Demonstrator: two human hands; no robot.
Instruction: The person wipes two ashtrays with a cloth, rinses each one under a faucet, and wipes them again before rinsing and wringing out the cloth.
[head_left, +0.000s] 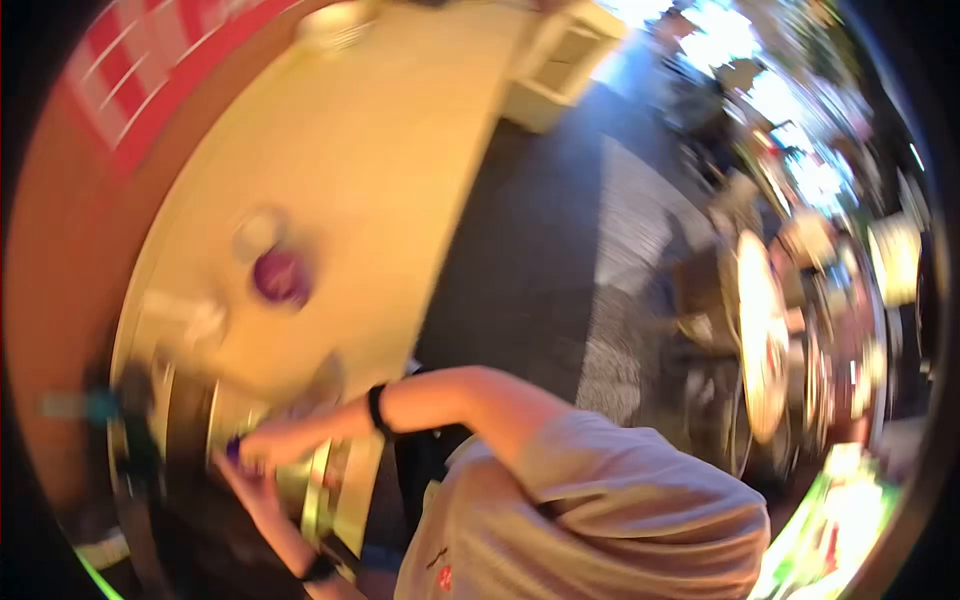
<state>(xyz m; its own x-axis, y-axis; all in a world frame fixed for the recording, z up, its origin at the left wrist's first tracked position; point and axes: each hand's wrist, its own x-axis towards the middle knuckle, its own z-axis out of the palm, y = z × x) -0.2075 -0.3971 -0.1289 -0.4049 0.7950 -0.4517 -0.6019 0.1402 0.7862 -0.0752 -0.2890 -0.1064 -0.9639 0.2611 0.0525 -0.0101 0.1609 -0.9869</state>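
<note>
My right hand (pixel 285 443) reaches in from the right, with a black band at the wrist. Below it, my left hand (pixel 250 488) comes up from the bottom, also with a dark wristband. The two hands meet at a small dark-purple object (pixel 236 448), and their fingers appear closed around it. Blur and the fingers hide what kind of object it is. Beyond the hands, a round purple item (pixel 281 278) sits on the pale counter (pixel 370 150). Beside it is a round, whitish, clear-looking item (pixel 258 232).
White, blurred items (pixel 190 318) lie at the counter's left edge. A bowl-like pale thing (pixel 335 25) and a boxy white unit (pixel 570 60) stand at the far end. Dark floor (pixel 520 220) runs alongside, with a round table (pixel 762 340) and chairs at right.
</note>
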